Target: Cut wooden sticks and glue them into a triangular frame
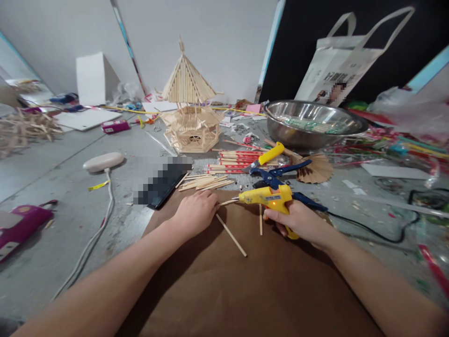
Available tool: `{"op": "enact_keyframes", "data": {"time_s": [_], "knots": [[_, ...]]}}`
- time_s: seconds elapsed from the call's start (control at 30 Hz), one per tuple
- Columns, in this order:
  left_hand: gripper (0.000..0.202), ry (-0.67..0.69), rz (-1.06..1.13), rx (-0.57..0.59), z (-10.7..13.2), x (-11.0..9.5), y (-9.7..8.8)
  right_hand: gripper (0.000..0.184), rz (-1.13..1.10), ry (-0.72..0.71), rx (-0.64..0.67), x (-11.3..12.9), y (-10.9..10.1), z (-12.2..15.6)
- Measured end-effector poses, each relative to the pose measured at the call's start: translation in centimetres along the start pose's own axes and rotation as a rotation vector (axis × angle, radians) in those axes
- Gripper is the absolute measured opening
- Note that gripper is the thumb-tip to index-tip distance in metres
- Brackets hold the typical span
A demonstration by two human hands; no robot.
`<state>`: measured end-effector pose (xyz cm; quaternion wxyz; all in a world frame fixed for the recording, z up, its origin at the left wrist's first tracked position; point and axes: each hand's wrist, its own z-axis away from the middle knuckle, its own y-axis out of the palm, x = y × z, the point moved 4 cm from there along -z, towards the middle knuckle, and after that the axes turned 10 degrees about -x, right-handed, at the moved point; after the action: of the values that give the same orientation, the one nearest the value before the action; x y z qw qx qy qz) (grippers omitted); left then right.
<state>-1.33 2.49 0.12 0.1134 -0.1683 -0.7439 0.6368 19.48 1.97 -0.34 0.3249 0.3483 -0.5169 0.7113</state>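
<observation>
My right hand (298, 223) grips a yellow hot glue gun (266, 196), its nozzle pointing left at the tip of a thin wooden stick (227, 202). My left hand (195, 213) is closed in a pinch on that stick, resting on a brown cardboard sheet (224, 290). Two more loose sticks lie on the cardboard, a long one (231, 235) and a short one (260, 220). A pile of sticks (203, 182) lies just beyond my left hand.
A wooden stick pagoda model (189, 114) stands at the back centre. A steel bowl (312, 124), blue-handled pliers (277, 175), a yellow-handled cutter (266, 157), a phone (163, 185), a white power adapter with its cable (103, 162) and scattered scraps surround the cardboard.
</observation>
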Motion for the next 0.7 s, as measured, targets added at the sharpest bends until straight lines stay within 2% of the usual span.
{"op": "enact_keyframes", "data": {"time_s": [0.2, 0.37, 0.7], "knots": [[0.025, -0.005, 0.002, 0.014, 0.0, -0.1, 0.0, 0.031, 0.185, -0.059, -0.049, 0.5, 0.3, 0.0], [0.024, -0.005, 0.010, 0.021, 0.0, -0.1, -0.1, 0.027, 0.232, -0.130, -0.057, 1.8, 0.4, 0.2], [0.023, -0.009, 0.006, 0.014, 0.0, 0.0, 0.1, 0.029, 0.261, -0.102, -0.039, 1.2, 0.5, 0.0]]}}
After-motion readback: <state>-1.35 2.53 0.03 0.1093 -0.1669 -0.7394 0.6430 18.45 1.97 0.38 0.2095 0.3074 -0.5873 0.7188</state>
